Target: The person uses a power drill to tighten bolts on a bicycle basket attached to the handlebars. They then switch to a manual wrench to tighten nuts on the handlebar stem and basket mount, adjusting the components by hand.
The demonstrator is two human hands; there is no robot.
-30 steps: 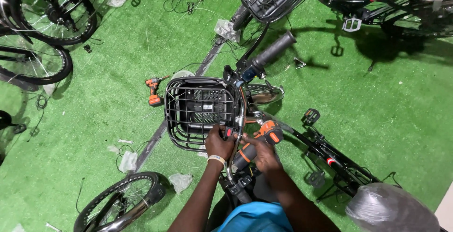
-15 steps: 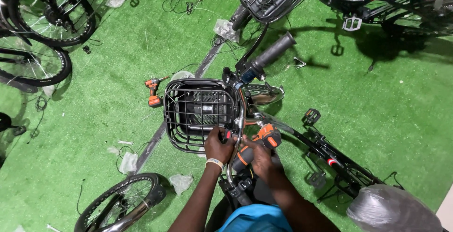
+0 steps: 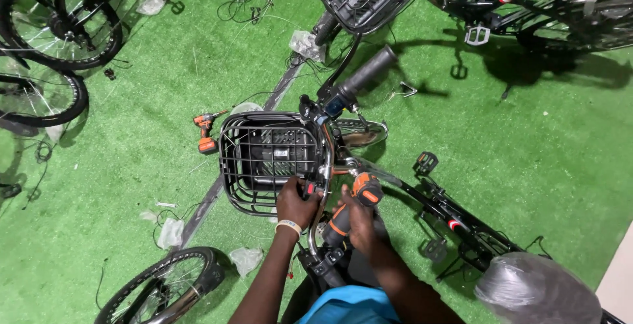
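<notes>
From the head camera we look straight down at a bicycle standing on green artificial turf. Our left hand [image 3: 297, 203] presses against the near rim of the black wire basket [image 3: 267, 156] fixed at the front of the handlebar [image 3: 324, 166], the fingers curled onto the rim. Our right hand [image 3: 359, 222] has its grip closed around the handle of an orange and black cordless drill [image 3: 353, 202], whose nose points at the handlebar just beside the basket. A second orange drill [image 3: 205, 133] lies on the turf left of the basket, apart from both hands. The black handlebar sleeve [image 3: 366, 72] juts away from us. A loose wheel [image 3: 161, 284] lies at the lower left, more bicycles [image 3: 53, 40] ring the edges, and a plastic-wrapped saddle [image 3: 537, 291] shows at the lower right.
</notes>
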